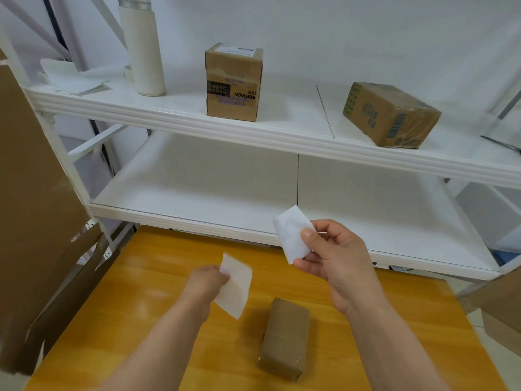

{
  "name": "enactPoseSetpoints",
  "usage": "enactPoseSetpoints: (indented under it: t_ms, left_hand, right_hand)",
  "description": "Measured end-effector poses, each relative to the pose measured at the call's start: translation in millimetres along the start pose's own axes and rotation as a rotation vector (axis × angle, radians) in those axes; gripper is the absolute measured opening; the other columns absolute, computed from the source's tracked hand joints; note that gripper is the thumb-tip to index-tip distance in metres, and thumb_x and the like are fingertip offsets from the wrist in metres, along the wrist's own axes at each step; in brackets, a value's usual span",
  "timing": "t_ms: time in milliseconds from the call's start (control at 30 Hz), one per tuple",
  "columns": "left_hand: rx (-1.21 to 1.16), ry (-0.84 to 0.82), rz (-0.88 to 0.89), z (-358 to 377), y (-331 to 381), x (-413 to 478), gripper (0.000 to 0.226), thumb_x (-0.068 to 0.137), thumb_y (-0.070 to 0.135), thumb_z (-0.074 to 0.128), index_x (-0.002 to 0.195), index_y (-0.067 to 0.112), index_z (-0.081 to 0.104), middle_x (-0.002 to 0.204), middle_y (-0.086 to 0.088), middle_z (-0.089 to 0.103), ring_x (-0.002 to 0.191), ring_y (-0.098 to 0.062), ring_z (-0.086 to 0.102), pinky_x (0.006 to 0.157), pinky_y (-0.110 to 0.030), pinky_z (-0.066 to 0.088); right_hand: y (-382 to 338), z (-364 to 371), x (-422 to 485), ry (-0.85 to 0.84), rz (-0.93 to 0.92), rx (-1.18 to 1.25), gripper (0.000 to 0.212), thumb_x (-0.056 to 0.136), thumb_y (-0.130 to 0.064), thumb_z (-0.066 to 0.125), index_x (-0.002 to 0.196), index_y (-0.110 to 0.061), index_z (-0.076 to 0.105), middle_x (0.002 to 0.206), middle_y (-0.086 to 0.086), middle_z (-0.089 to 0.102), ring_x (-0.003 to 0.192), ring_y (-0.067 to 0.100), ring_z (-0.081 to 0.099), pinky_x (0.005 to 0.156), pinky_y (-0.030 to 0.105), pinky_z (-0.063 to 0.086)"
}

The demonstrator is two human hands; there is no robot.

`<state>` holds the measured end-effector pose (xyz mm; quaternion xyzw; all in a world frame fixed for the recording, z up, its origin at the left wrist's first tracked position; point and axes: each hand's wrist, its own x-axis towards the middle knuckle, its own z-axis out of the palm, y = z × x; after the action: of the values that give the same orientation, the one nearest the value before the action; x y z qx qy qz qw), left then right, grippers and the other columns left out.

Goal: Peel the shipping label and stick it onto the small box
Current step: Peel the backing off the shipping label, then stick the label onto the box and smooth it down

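Observation:
A small brown box (284, 338), wrapped in clear tape, lies on the yellow wooden table (146, 292) near its front. My left hand (207, 280) pinches a thin white sheet (235, 286) above the table, left of the box. My right hand (335, 255) is raised higher and pinches a second white sheet (291, 234) between thumb and fingers. The two sheets are apart from each other. I cannot tell which sheet is the label and which the backing.
A white shelf rack (253, 131) stands behind the table. Its upper shelf carries an upright cardboard box (232, 83), a tilted carton (390, 114), a white bottle (143, 49) and loose papers (73, 77). Large cardboard panels (31, 170) lean at the left.

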<state>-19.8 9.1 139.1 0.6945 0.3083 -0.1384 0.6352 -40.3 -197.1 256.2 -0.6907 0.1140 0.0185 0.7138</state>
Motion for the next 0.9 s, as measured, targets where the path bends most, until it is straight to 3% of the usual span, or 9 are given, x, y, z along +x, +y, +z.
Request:
enactPoseSetpoints:
  t_ms: [200,300,433,600,700,900]
  left_hand:
    - [0.084,0.136,-0.145,1,-51,31,0.046,0.090,0.012,0.072,0.133,0.001,0.060,0.137,-0.021,0.057,0.125,-0.042,0.052,0.095,-0.048,0.047]
    - [0.080,0.155,-0.197,0,-63,42,0.045,0.088,0.013,0.074,0.130,0.001,0.062,0.137,-0.022,0.059,0.124,-0.044,0.053,0.101,-0.054,0.047]
    - [0.027,0.193,-0.185,-4,-68,51,0.038,0.088,0.009,0.073,0.124,0.001,0.064,0.131,-0.022,0.060,0.118,-0.043,0.055,0.097,-0.053,0.050]
    - [0.130,0.249,-0.178,-10,-59,46,0.057,0.090,0.016,0.072,0.140,0.005,0.049,0.131,-0.022,0.059,0.116,-0.042,0.057,0.093,-0.048,0.051]
    - [0.059,0.187,-0.097,-6,-39,32,0.045,0.094,0.015,0.066,0.135,0.006,0.050,0.127,-0.018,0.058,0.112,-0.036,0.055,0.087,-0.043,0.045]
    - [-0.153,-0.081,0.174,2,31,-22,0.002,0.094,0.019,0.064,0.094,0.021,0.062,0.099,0.002,0.060,0.098,-0.020,0.053,0.089,-0.038,0.042]
  right_hand:
    - [6,4,0,-0.021,0.023,-0.022,0.007,0.093,-0.014,0.068,0.094,-0.020,0.071,0.107,0.015,0.066,0.083,0.027,0.066,0.066,0.033,0.063]
    - [8,5,0,-0.025,0.032,-0.021,0.007,0.092,-0.014,0.068,0.094,-0.020,0.071,0.106,0.015,0.066,0.083,0.027,0.065,0.064,0.032,0.063]
    - [11,7,1,-0.025,0.049,-0.026,0.007,0.092,-0.013,0.068,0.094,-0.019,0.071,0.107,0.017,0.066,0.081,0.027,0.063,0.062,0.031,0.062]
    - [13,6,1,-0.025,0.063,-0.029,0.007,0.092,-0.014,0.068,0.097,-0.019,0.071,0.110,0.017,0.066,0.095,0.039,0.069,0.065,0.033,0.062]
    - [14,5,1,-0.032,0.067,-0.030,0.007,0.092,-0.014,0.068,0.097,-0.018,0.071,0.108,0.015,0.067,0.088,0.030,0.067,0.065,0.033,0.062]
    - [14,8,-2,-0.035,-0.051,-0.190,0.009,0.093,-0.016,0.066,0.090,-0.023,0.071,0.094,0.002,0.066,0.084,0.023,0.068,0.070,0.035,0.064]
